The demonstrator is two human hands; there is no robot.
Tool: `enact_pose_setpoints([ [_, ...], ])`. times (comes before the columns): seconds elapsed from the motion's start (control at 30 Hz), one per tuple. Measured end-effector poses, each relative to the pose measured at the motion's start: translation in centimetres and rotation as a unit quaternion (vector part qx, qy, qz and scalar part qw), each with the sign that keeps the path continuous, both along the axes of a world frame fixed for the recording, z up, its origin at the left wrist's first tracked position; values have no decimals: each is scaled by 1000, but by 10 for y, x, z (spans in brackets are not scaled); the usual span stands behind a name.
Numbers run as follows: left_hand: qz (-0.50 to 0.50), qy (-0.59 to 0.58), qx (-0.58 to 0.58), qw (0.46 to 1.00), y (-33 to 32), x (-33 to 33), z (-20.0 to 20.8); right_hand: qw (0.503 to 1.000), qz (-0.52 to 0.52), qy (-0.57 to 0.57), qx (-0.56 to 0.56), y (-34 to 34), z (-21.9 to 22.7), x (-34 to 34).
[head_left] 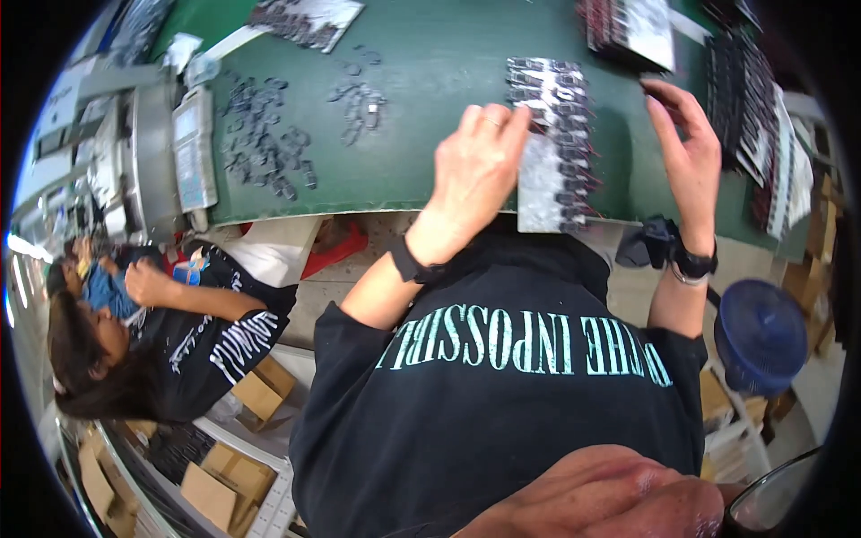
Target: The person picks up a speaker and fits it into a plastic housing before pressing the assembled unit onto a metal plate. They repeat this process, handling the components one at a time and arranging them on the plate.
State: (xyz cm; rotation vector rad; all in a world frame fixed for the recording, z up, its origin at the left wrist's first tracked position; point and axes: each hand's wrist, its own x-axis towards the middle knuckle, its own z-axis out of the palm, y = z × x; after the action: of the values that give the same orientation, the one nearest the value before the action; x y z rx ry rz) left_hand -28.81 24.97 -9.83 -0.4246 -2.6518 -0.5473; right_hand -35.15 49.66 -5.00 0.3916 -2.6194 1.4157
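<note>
Board bearing black parts — left hand over it, right hand apart.

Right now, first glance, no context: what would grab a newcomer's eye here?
Probably the plate lined with dark parts on the green table, the left hand's fingertips at its upper part and the right hand apart from it, to its right. Next, the loose black pieces strewn at the table's left. Then the blue fan, low at the right, beyond the table's near edge.
</note>
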Motion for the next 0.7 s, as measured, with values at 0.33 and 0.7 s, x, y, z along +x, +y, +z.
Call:
enact_pose_setpoints([
  [0.33,51,-4,-44,998,-67,-23,16,999,-44,-17,-15,49,11,-22],
  [0.7,-18,-197,-80,977,-91,-5,7,998,-18,24,63,58,30,-87],
])
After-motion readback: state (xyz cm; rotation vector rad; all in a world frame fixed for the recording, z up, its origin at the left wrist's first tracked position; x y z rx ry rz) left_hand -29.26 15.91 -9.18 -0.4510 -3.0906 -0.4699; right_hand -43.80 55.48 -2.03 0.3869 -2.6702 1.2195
